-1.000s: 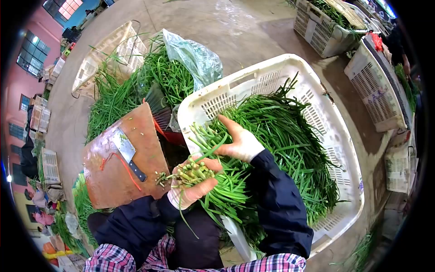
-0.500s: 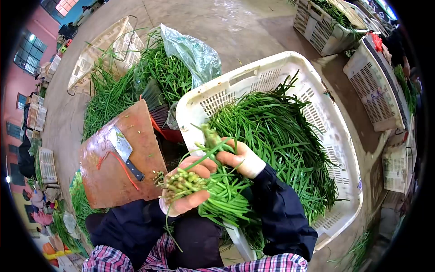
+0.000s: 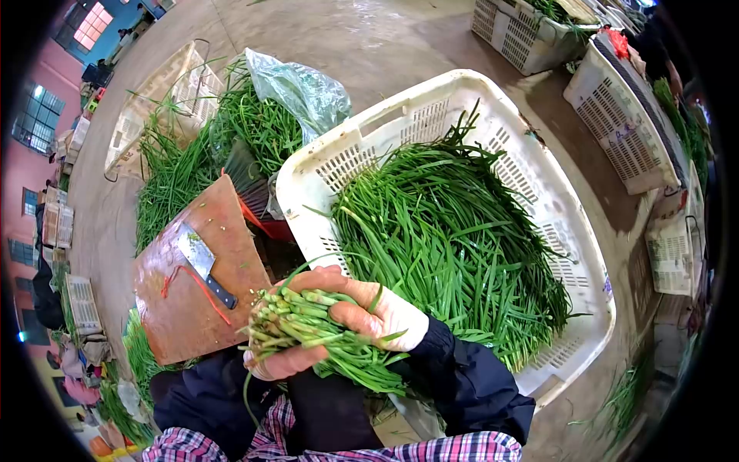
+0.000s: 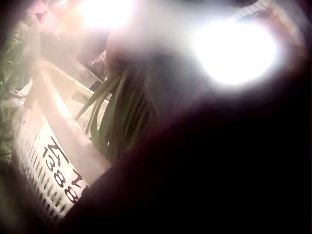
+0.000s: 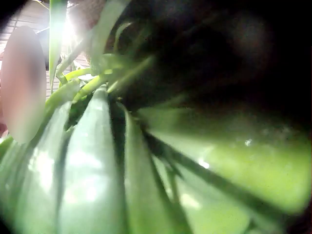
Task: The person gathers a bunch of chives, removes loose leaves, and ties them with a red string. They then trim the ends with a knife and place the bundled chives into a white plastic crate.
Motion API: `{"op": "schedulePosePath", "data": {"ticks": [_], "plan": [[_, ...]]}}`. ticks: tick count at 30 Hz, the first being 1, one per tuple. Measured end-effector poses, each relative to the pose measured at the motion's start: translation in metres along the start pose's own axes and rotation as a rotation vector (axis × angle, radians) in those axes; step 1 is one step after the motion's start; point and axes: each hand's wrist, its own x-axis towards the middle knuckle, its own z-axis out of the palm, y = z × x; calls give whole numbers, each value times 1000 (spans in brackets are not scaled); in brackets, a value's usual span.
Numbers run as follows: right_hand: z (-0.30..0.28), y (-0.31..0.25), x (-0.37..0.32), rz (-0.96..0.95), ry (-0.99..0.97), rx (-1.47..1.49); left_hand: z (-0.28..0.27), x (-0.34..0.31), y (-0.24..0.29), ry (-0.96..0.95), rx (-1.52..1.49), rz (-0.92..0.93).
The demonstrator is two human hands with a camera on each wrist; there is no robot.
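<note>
In the head view, a bundle of green stalks (image 3: 308, 319) lies in my left hand (image 3: 289, 363), its pale cut ends towards the chopping board. My left thumb curls round the near side. My right hand (image 3: 381, 308) grips the bundle from above and the right, thumb across the stalks; its fingers partly hide the left hand's far fingers. The left wrist view shows hanging leaves (image 4: 119, 114), mostly dark around them. Broad leaves (image 5: 92, 161) fill the right wrist view beside a blurred fingertip.
A white basket (image 3: 566, 196) of long green leaves stands to the right. At the left, a cleaver (image 3: 202, 258) and a red strap (image 3: 204, 285) lie on a brown board (image 3: 169, 312). Behind it are piled greens (image 3: 181, 173), a plastic bag (image 3: 308, 92) and another crate (image 3: 127, 135).
My right hand has moved down and left from above the basket's near corner, bringing a small bunch onto the bundle, and now grips there. The head view has shifted slightly.
</note>
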Motion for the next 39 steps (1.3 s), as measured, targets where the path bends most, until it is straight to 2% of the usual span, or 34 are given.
{"op": "schedulePosePath", "data": {"ticks": [1, 3, 4, 5, 6, 7, 9, 11, 12, 13, 15, 16, 17, 19, 21, 22, 25, 28, 29, 31, 32, 33, 35, 36, 39], "plan": [[-4, -1, 1, 16, -14, -29, -8, 1, -14, -43, 78, 99], [-10, -8, -1, 96, -28, -65, -15, -3, -22, -110, 84, 18], [-13, -14, -4, 161, -28, -70, -8, -1, -17, -68, 60, 79], [-13, -21, -7, 174, -2, -224, -2, 4, -10, -25, 36, 139], [-20, -18, -14, 208, 43, -97, 1, 9, -5, -12, 7, 157], [-37, -10, -17, 98, 17, -180, -5, 13, 0, -41, 60, 153], [-80, 8, -25, 161, 79, -313, -6, 17, 21, 78, -70, 170], [-99, 12, -43, 256, 223, -714, -6, 12, 40, 307, -104, 248], [-111, 18, -49, 360, 265, -978, -19, 11, 46, 248, -270, 308], [-124, 23, -55, 462, 303, -1242, -10, 12, 64, 405, -401, 339], [-139, 39, -80, 319, 401, -1279, -52, 5, 87, 449, -512, 333], [-132, 40, -91, 247, 490, -962, -84, -4, 100, 423, -462, 329], [-115, 26, -92, 233, 534, -967, -121, -15, 110, 446, -356, 300], [-120, 28, -104, 17, 508, -758, -181, -36, 117, 525, -443, 402], [-114, 28, -116, -41, 666, -535, -217, -60, 121, 774, -338, 425], [-114, 23, -123, -10, 733, -617, -205, -65, 126, 888, -324, 453], [-102, 12, -148, -14, 808, -832, -231, -101, 125, 1014, -344, 523], [-83, 11, -164, -174, 790, -547, -252, -144, 123, 1021, -418, 587], [-84, 17, -164, -172, 844, -716, -261, -160, 121, 1016, -443, 601], [-51, 10, -162, -105, 903, -1231, -283, -194, 116, 987, -450, 630], [-52, 14, -157, -192, 871, -1020, -294, -213, 113, 989, -471, 625], [-26, 7, -148, -239, 859, -909, -298, -231, 113, 991, -492, 622], [7, 3, -137, -340, 800, -902, -302, -265, 109, 933, -527, 629], [25, 3, -129, -331, 806, -861, -299, -280, 110, 908, -499, 636], [61, 16, -107, -481, 563, -806, -285, -319, 114, 884, -518, 665]]}}
